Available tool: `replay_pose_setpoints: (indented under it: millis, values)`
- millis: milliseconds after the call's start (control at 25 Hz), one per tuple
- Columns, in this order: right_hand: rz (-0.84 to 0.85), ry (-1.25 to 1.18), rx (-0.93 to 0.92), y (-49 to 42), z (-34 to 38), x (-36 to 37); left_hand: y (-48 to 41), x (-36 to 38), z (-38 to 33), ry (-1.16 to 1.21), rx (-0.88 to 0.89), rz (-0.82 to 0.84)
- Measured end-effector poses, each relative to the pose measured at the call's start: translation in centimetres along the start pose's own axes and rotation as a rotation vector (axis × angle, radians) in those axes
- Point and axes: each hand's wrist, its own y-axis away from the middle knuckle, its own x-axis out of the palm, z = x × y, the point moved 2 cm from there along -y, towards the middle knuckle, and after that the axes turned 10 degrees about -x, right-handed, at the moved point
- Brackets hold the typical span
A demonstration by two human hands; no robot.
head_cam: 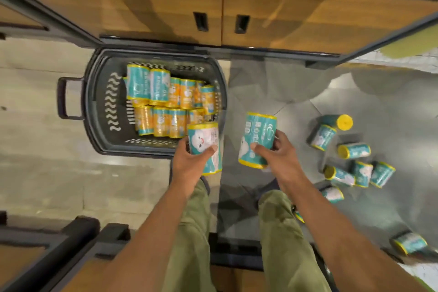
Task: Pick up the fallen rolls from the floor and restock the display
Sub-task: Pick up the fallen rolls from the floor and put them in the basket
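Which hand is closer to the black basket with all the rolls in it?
Left. The left hand, gripping a teal roll, is at the near right corner of the basket. The right hand holds another teal roll above the floor, off to the basket's right.

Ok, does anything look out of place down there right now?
Yes. Several rolls lie scattered on the grey floor on the person's right, tipped at different angles, one more apart near the lower right. Those in the basket sit in rows. The left hand holds one roll, the right hand another.
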Motion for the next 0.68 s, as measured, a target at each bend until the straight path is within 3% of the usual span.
replay_pose_setpoints:
  millis: [280, 480, 680]
  values:
    - [0.060, 0.060, -0.021, -5.5, 0.9, 14.1, -10.8, -9.3, -4.2, -0.153, 0.027, -0.033]
    - [0.082, 0.219, -0.046, -13.6, -1.5, 19.5, -19.2, -6.7, -8.3, -0.294, 0.050, -0.084]
    - [0.071, 0.302, -0.076, -22.7, -5.2, 23.3, -28.3, -4.0, -9.4, -0.549, 0.227, -0.251]
